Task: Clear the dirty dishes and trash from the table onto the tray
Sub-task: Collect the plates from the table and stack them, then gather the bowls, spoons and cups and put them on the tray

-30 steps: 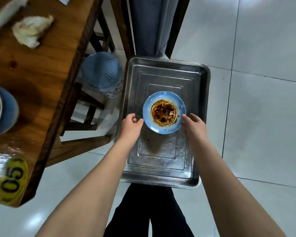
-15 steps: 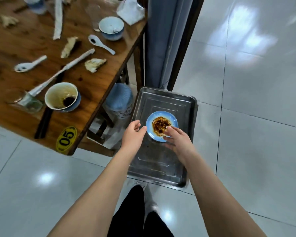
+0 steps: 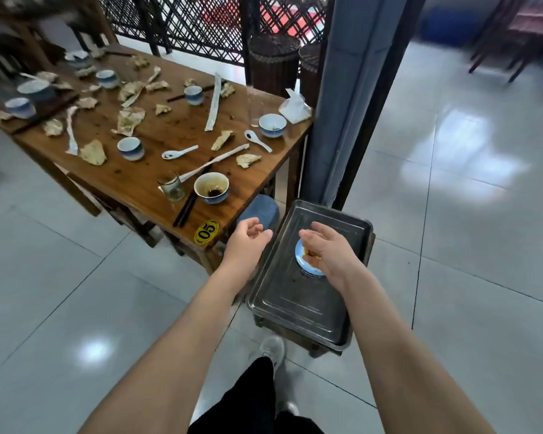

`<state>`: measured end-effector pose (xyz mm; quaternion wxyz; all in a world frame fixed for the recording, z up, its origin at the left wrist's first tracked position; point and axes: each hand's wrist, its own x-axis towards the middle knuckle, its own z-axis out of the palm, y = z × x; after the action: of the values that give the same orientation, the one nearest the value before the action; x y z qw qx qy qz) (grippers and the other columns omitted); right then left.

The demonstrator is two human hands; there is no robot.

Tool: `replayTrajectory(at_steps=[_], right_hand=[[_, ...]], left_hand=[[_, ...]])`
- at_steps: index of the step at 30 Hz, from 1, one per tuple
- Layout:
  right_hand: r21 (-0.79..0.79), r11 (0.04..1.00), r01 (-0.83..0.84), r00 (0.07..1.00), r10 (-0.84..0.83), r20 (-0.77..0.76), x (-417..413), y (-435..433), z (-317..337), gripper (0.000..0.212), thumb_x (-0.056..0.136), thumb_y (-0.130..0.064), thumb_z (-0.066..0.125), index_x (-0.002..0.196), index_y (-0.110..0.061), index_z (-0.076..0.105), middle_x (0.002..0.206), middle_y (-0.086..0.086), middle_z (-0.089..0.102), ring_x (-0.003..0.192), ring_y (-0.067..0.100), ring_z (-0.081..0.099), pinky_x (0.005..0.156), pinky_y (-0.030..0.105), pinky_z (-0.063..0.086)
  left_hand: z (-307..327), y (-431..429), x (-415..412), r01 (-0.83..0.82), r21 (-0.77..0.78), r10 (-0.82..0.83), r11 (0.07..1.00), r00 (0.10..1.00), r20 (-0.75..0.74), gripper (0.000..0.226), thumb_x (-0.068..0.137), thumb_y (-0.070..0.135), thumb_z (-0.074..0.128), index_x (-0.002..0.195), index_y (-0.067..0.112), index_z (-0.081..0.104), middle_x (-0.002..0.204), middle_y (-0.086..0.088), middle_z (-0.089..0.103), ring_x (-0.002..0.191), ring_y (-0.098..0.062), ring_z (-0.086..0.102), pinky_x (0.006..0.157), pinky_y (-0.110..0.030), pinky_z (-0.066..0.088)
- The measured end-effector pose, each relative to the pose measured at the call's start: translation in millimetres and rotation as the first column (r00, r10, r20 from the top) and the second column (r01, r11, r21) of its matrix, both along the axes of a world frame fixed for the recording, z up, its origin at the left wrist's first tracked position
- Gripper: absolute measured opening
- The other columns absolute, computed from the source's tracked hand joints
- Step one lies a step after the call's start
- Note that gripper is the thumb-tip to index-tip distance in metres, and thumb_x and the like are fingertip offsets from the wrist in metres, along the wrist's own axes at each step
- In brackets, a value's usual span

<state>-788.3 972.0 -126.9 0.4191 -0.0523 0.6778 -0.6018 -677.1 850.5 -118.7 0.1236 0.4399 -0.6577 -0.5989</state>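
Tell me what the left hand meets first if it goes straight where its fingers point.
Likely the metal tray, at its far left corner: the left hand hangs empty beside its left rim, fingers aimed forward and right. Height is unclear; it might pass over.

1 view: head-worn, wide-angle, above and behind both forearms, facing forward and down. Near field: left hand (image 3: 246, 242), right hand (image 3: 329, 252), tray (image 3: 295, 305) beneath the right fingers (image 3: 322, 229). Farther: table (image 3: 151, 170), beyond and left of the left fingertips (image 3: 262, 234).
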Motion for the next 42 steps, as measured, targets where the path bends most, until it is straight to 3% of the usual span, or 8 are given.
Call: replayTrajectory(at_steps=[7, 11, 17, 23, 27, 32, 36, 42], right_hand=[[-0.048, 0.979, -0.196, 0.977, 0.191, -0.096, 37.6, -26.7, 53.7, 0.060, 0.094, -0.023, 0.061, 0.147, -0.019, 0.034, 0.143, 0.003, 0.047, 0.121, 0.019, 0.049, 0.102, 0.040, 0.044], [-0.052, 0.959, -0.279, 0.954, 0.271, -0.130, 61.8, -48.7, 77.9, 0.059, 0.094, -0.027, 0.061, 0.146, -0.022, 0.035, 0.142, 0.002, 0.048, 0.123, 0.020, 0.049, 0.106, 0.044, 0.042], [-0.044, 0.949, -0.311, 0.948, 0.307, -0.080, 94.3, -77.2, 94.8, 0.062, 0.095, -0.024, 0.059, 0.149, -0.019, 0.029, 0.141, 0.004, 0.048, 0.117, 0.018, 0.049, 0.107, 0.042, 0.041], [-0.023, 0.926, -0.376, 0.925, 0.373, -0.076, 144.6, -126.8, 104.4, 0.066, 0.094, -0.026, 0.060, 0.151, -0.020, 0.026, 0.146, 0.004, 0.043, 0.130, 0.025, 0.044, 0.109, 0.046, 0.038], [-0.018, 0.930, -0.367, 0.926, 0.363, -0.107, 183.2, -162.0, 108.9, 0.072, 0.094, -0.024, 0.060, 0.152, -0.018, 0.018, 0.148, 0.004, 0.040, 0.128, 0.025, 0.045, 0.107, 0.044, 0.041], [-0.042, 0.945, -0.325, 0.945, 0.323, -0.054, 230.0, -213.9, 106.9, 0.065, 0.096, -0.031, 0.056, 0.152, -0.020, 0.025, 0.148, 0.003, 0.039, 0.123, 0.023, 0.048, 0.105, 0.045, 0.043], [-0.032, 0.952, -0.304, 0.952, 0.303, -0.028, 255.7, -246.6, 106.5, 0.063, 0.097, -0.031, 0.055, 0.152, -0.020, 0.025, 0.149, 0.003, 0.037, 0.131, 0.027, 0.043, 0.105, 0.045, 0.043], [-0.007, 0.954, -0.298, 0.954, 0.298, -0.044, 275.7, -279.5, 106.7, 0.061, 0.096, -0.029, 0.055, 0.150, -0.020, 0.028, 0.148, 0.006, 0.039, 0.132, 0.027, 0.043, 0.107, 0.045, 0.042]], left_hand=[[56.0, -19.0, 65.9, -0.131, -0.083, 0.127, 0.988, 0.991, -0.045, 0.038, 0.095, 0.025, 0.058, 0.131, 0.014, 0.051, 0.130, -0.001, 0.056, 0.118, -0.016, 0.052, 0.105, -0.037, 0.044], [79.8, -30.0, 98.5, -0.223, -0.111, 0.215, 0.968, 0.973, -0.080, 0.039, 0.096, 0.025, 0.056, 0.132, 0.014, 0.051, 0.132, -0.003, 0.054, 0.120, -0.018, 0.052, 0.100, -0.031, 0.045], [97.4, -55.1, 136.8, -0.316, -0.069, 0.307, 0.946, 0.945, -0.115, 0.044, 0.097, 0.030, 0.055, 0.139, 0.021, 0.045, 0.143, 0.000, 0.046, 0.129, -0.019, 0.045, 0.101, -0.034, 0.041], [103.9, -99.9, 198.0, -0.357, -0.055, 0.347, 0.932, 0.928, -0.138, 0.044, 0.097, 0.030, 0.055, 0.139, 0.024, 0.043, 0.143, 0.002, 0.046, 0.131, -0.020, 0.045, 0.104, -0.037, 0.040], [106.0, -133.3, 235.1, -0.351, -0.058, 0.341, 0.934, 0.930, -0.139, 0.044, 0.097, 0.028, 0.055, 0.140, 0.023, 0.043, 0.142, 0.002, 0.047, 0.130, -0.020, 0.045, 0.104, -0.036, 0.041], [102.2, -180.9, 285.3, -0.336, -0.074, 0.326, 0.939, 0.937, -0.127, 0.045, 0.097, 0.029, 0.056, 0.140, 0.022, 0.043, 0.139, 0.001, 0.050, 0.122, -0.017, 0.049, 0.099, -0.030, 0.044], [99.8, -212.9, 313.4, -0.332, -0.058, 0.323, 0.942, 0.938, -0.128, 0.044, 0.097, 0.028, 0.055, 0.138, 0.020, 0.045, 0.137, 0.000, 0.051, 0.123, -0.019, 0.050, 0.106, -0.038, 0.042], [97.8, -250.7, 332.8, -0.327, -0.060, 0.318, 0.943, 0.939, -0.128, 0.041, 0.097, 0.028, 0.055, 0.136, 0.020, 0.046, 0.132, 0.000, 0.053, 0.119, -0.019, 0.052, 0.105, -0.039, 0.044]])
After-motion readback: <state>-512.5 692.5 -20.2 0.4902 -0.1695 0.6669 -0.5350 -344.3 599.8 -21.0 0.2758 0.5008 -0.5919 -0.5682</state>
